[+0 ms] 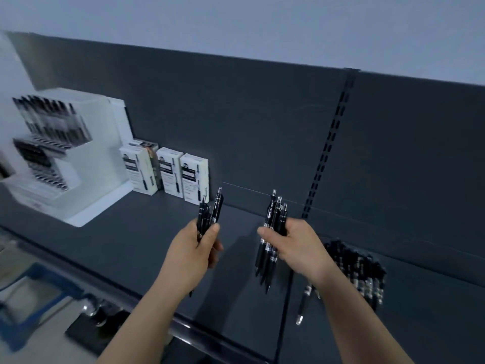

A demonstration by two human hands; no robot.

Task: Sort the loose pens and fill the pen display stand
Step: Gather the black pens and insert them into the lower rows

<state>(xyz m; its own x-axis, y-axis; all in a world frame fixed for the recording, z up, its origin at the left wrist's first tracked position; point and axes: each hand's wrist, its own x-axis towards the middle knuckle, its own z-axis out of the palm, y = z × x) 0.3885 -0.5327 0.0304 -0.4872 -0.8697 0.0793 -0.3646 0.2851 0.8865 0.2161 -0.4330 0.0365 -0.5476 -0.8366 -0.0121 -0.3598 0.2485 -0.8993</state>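
My left hand (195,249) grips a small bunch of black pens (211,212), their clicker ends pointing up. To its right, my right hand (294,244) holds another bunch of black pens (274,219) upright, tips hanging below the fingers. Both hands hover above the dark shelf (147,237). A pile of loose black pens (357,269) lies on the shelf at the right, and a single pen (304,300) lies beside my right forearm. The white tiered pen display stand (86,164) stands at the far left with rows of dark pens in it, blurred.
Several white pen boxes (168,174) stand upright between the stand and my hands, against the dark back panel (262,127). A slotted upright (328,145) runs up the panel. Below the shelf edge at the lower left is a blue-framed cart or basket (34,300).
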